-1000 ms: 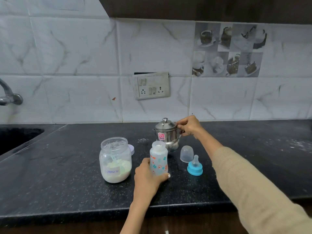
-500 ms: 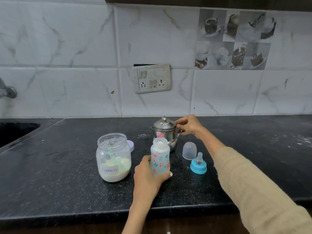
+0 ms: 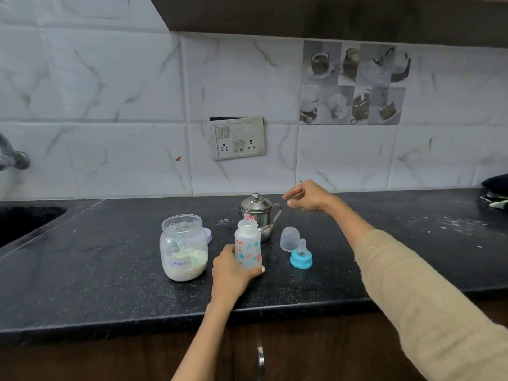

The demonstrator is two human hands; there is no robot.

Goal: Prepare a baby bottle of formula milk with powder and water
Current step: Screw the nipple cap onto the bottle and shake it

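Note:
The baby bottle (image 3: pixel 248 247), open at the top and printed with small pictures, stands upright on the black counter (image 3: pixel 110 284). My left hand (image 3: pixel 231 273) grips its lower part. Behind it stands a small lidded steel pot (image 3: pixel 258 213). My right hand (image 3: pixel 308 198) hovers just right of the pot's handle, fingers loosely curled, holding nothing. A clear open jar (image 3: pixel 183 247) of formula powder with a scoop inside sits left of the bottle. The blue nipple ring (image 3: pixel 301 257) and the clear cap (image 3: pixel 289 239) lie to the bottle's right.
The jar's lid (image 3: pixel 208 235) peeks out behind the jar. A sink (image 3: pixel 24 221) and tap (image 3: pixel 12 158) are at the far left. A switch socket plate (image 3: pixel 236 138) is on the tiled wall. Dark cloth items (image 3: pixel 494 191) lie at the far right. Powder specks dot the counter's right side.
My right hand has let go of the pot's handle and lifted away to the right. My left hand stays on the bottle.

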